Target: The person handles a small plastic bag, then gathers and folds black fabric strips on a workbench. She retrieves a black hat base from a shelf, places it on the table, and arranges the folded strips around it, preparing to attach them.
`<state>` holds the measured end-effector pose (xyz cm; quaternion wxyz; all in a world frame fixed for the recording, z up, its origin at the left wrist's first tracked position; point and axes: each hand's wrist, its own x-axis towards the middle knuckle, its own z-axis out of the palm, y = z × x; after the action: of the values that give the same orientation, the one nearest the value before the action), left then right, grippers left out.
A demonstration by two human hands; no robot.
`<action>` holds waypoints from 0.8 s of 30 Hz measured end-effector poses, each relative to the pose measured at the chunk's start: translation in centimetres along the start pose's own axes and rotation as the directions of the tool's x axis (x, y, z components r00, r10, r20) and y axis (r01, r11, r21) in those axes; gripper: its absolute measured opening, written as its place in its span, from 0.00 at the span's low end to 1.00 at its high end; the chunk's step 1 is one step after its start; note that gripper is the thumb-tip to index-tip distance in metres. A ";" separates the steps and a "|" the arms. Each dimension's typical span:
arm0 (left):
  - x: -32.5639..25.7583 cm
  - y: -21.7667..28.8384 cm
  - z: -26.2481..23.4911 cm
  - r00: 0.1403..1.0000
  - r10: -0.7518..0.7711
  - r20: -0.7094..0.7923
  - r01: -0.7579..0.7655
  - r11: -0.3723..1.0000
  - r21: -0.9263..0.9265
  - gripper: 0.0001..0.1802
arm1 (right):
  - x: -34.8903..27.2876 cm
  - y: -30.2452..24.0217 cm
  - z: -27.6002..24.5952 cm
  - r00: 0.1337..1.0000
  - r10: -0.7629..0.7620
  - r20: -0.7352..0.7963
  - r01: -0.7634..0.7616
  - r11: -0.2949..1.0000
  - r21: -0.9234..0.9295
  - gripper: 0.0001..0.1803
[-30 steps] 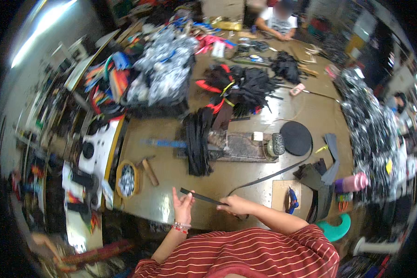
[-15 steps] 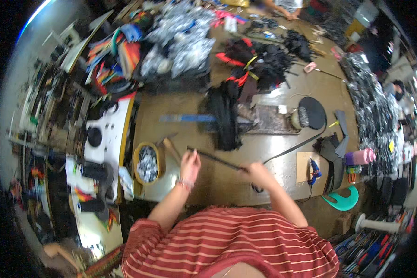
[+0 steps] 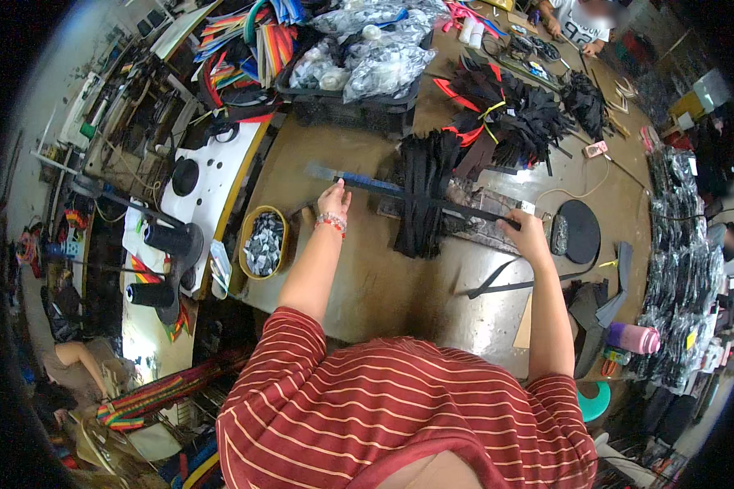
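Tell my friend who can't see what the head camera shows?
A person in a red striped shirt stretches a black strap between the left hand and right hand over a cluttered workbench, beside a bundle of black straps.

Both hands stretch a black strap (image 3: 432, 198) across the table (image 3: 367, 277): left hand (image 3: 333, 200) near the ruler (image 3: 359, 181), right hand (image 3: 526, 232) seemingly pinching its end.

The worn brown tabletop (image 3: 383, 285) carries a strap bundle (image 3: 422, 191) at its middle, a black crate (image 3: 359, 110) far left and a black disc (image 3: 579, 231) right. A yellow bowl (image 3: 263, 242) sits at its near left edge, a pink bottle (image 3: 633, 337) near right.
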<state>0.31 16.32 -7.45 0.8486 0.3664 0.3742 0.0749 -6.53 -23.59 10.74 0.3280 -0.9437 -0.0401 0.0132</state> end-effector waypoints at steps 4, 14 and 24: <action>2.1 -0.6 -0.2 1.000 -0.014 0.011 0.015 0.999 -0.040 0.08 | 3.4 3.8 2.0 0.996 0.086 0.020 -0.086 0.995 -0.043 0.16; 3.9 -1.2 -2.1 0.994 -0.090 0.060 0.096 0.990 -0.104 0.06 | 4.2 11.5 7.8 0.919 0.323 0.226 -0.330 0.944 -0.007 0.23; 0.3 0.7 0.7 0.996 -0.092 0.019 0.094 0.980 -0.173 0.08 | 1.6 8.0 6.0 0.945 0.328 -0.002 -0.300 0.866 0.400 0.13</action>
<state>1.04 16.52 -6.86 0.8820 0.2735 0.3781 0.0657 -4.73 -26.03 1.11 0.5061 -0.8518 0.1287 0.0412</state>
